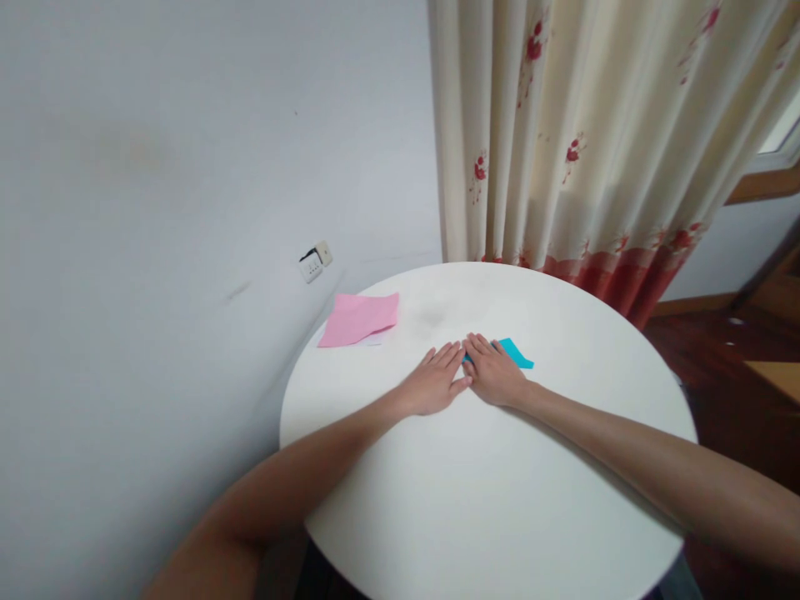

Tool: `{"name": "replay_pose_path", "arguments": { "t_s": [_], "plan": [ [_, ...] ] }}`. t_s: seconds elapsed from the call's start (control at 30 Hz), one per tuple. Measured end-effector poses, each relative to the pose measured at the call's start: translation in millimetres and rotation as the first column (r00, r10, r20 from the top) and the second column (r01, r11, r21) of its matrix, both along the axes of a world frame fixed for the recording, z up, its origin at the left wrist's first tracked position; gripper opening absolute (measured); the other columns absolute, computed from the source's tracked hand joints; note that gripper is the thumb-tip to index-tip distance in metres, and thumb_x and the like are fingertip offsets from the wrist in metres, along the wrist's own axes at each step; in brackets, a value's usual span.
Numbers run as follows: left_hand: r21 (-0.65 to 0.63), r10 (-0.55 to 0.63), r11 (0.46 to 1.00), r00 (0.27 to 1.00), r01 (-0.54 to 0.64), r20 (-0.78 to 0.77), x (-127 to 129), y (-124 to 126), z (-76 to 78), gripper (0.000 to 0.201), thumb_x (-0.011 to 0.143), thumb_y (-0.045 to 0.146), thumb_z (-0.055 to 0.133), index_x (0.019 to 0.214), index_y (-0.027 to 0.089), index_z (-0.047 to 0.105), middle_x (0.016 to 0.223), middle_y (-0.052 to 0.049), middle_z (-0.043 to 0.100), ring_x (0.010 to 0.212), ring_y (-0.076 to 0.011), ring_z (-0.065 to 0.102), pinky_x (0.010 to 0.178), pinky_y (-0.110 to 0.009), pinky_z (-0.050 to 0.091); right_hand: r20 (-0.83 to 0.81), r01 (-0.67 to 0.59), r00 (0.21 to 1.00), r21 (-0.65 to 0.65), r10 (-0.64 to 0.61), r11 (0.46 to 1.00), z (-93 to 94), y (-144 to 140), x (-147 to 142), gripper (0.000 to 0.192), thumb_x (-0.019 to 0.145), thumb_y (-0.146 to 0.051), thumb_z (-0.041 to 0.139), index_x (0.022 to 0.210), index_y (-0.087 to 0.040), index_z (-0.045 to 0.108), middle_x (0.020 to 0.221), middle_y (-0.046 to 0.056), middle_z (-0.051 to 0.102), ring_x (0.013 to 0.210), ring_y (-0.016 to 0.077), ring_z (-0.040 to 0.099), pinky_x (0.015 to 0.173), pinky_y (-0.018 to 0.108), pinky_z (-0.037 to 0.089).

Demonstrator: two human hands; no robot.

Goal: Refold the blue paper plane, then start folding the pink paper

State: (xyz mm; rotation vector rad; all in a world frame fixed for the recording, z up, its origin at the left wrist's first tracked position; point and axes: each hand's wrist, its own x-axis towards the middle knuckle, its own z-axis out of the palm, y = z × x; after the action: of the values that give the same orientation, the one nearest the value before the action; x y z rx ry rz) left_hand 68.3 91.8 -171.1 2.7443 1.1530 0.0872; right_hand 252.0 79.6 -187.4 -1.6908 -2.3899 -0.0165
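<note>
Both hands lay flat on the round white table [487,500], palms down and fingers stretched out together, the thumbs meeting in the middle so that the two hands formed a shallow wedge. The left hand [433,382] rested on bare tabletop just beside a piece of teal paper [516,353], its fingertips reaching toward the paper's near edge. The right hand [493,372] pressed down on that teal paper, covering most of it; only a pointed corner stuck out past the knuckles on the right side, lying flat against the table. Neither hand gripped anything: the fingers were extended rather than curled, and the paper was pinned beneath the right palm rather than pinched. How the covered part of the paper was shaped could not be told. Farther back and to the left, well apart from the hands, a pink sheet of paper [359,318] lay near the table's rim, with a sliver of white paper showing under its lower edge. Behind the table hung a cream curtain [600,133] with red flowers, and a white wall socket [314,262] sat on the grey wall to the left.
</note>
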Motion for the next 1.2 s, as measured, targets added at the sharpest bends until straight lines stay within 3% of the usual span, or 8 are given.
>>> {"name": "replay_pose_path", "arguments": {
  "t_s": [0.4,0.7,0.83,0.93,1.07,1.2],
  "plan": [
    [-0.007,-0.002,1.000,1.000,0.002,-0.012,-3.6,-0.9,3.2,0.074,0.102,0.062,0.016,0.159,0.016,0.014,0.166,-0.009,0.007,0.154,-0.0235,0.005,0.124,-0.048,0.009,-0.012,0.031,0.999,-0.020,-0.032,0.999,-0.3,-0.1,2.6,0.060,0.102,-0.038,0.028,0.153,-0.006,0.035,0.161,0.017,0.029,0.150,0.0293,0.023,0.120,0.051,0.021],
    [-0.021,0.028,0.999,0.997,-0.029,-0.071,-5.2,-3.8,8.5,0.070,0.101,0.064,0.018,0.160,0.026,0.012,0.166,-0.008,0.001,0.154,-0.0282,0.001,0.123,-0.056,0.008,0.008,0.118,0.993,-0.079,-0.117,0.990,5.9,-4.9,29.1,0.071,0.103,-0.052,0.016,0.155,-0.004,0.028,0.163,0.016,0.022,0.151,0.0292,0.018,0.120,0.053,0.021],
    [-0.022,0.034,0.999,0.995,-0.036,-0.092,-5.6,-3.8,8.7,0.070,0.101,0.064,0.016,0.160,0.027,0.010,0.166,-0.008,0.001,0.154,-0.0278,-0.001,0.122,-0.058,0.006,0.007,0.158,0.987,0.001,-0.158,0.987,5.4,-6.5,29.3,0.069,0.104,-0.047,0.014,0.154,-0.004,0.031,0.162,0.018,0.023,0.152,0.0306,0.017,0.121,0.056,0.016],
    [-0.006,0.048,0.999,0.995,-0.049,-0.086,-4.5,-2.9,6.3,0.071,0.100,0.066,0.016,0.160,0.027,0.013,0.166,-0.009,0.002,0.154,-0.0302,-0.002,0.122,-0.059,0.007,-0.001,0.077,0.997,0.056,-0.077,0.995,5.8,-8.3,20.0,0.065,0.104,-0.043,0.017,0.155,-0.005,0.030,0.163,0.017,0.021,0.153,0.0288,0.013,0.122,0.054,0.013],
    [0.013,0.043,0.999,0.996,-0.042,-0.074,-3.3,-2.4,4.0,0.073,0.099,0.067,0.015,0.160,0.025,0.014,0.166,-0.009,0.003,0.153,-0.0315,-0.002,0.122,-0.059,0.007,-0.029,-0.072,0.997,-0.063,0.070,0.995,6.6,-9.2,8.2,0.065,0.104,-0.042,0.018,0.157,-0.005,0.025,0.163,0.015,0.021,0.152,0.0269,0.016,0.121,0.050,0.020],
    [0.040,0.081,0.996,0.991,-0.077,-0.103,-6.9,-5.2,5.6,0.083,0.098,0.069,0.013,0.159,0.013,0.015,0.165,-0.014,0.006,0.154,-0.0299,0.004,0.122,-0.057,0.007,-0.019,-0.082,0.997,-0.076,0.081,0.994,5.9,-8.5,6.6,0.067,0.104,-0.045,0.017,0.156,-0.004,0.026,0.163,0.016,0.020,0.152,0.0281,0.016,0.122,0.050,0.018]
  ]
}}
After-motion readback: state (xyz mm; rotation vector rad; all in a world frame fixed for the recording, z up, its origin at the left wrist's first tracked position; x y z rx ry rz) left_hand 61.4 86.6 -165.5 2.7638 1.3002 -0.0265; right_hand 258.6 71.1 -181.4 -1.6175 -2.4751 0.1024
